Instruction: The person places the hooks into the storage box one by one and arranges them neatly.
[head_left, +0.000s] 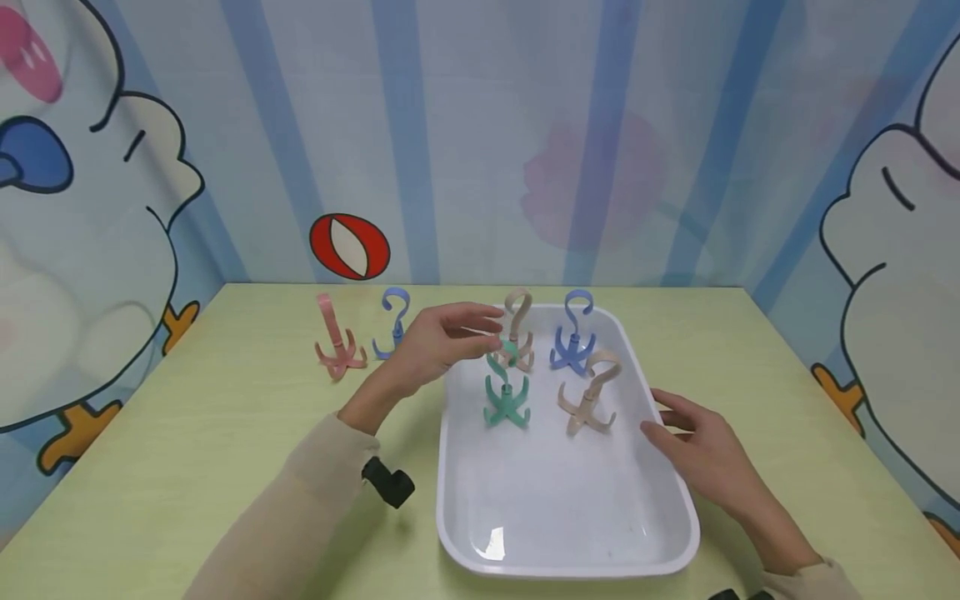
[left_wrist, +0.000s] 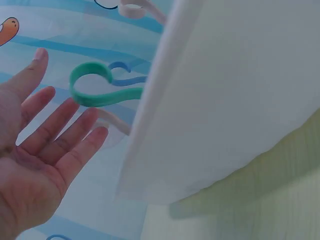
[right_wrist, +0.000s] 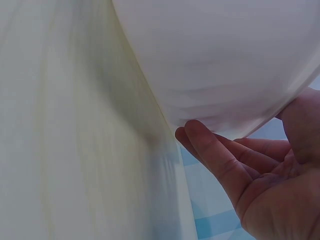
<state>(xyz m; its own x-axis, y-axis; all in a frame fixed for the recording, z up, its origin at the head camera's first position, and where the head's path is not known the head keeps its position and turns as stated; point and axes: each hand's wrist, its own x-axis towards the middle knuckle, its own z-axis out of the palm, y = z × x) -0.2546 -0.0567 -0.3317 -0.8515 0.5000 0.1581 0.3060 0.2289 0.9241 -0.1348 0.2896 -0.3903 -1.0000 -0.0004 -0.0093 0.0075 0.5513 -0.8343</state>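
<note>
Striped wall [head_left: 487,125] up top, yellow-green tabletop [head_left: 202,433] below!
My left hand [head_left: 444,343] hangs loose, empty; my right hand [head_left: 701,450] pinches the white tray [head_left: 558,508].

My left hand [head_left: 438,343] reaches farther forward than my right hand [head_left: 705,457]. Its fingers [left_wrist: 53,123] are nearly straight, the thumb [left_wrist: 30,75] apart. On my right, the fingers bend slightly, with the thumb opposite.

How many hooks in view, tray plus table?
6. In the tray: back beige hook, right blue hook, green hook, front beige hook. On the table left of it: pink hook and left blue hook, partly behind the left hand, which might hide more.
</note>
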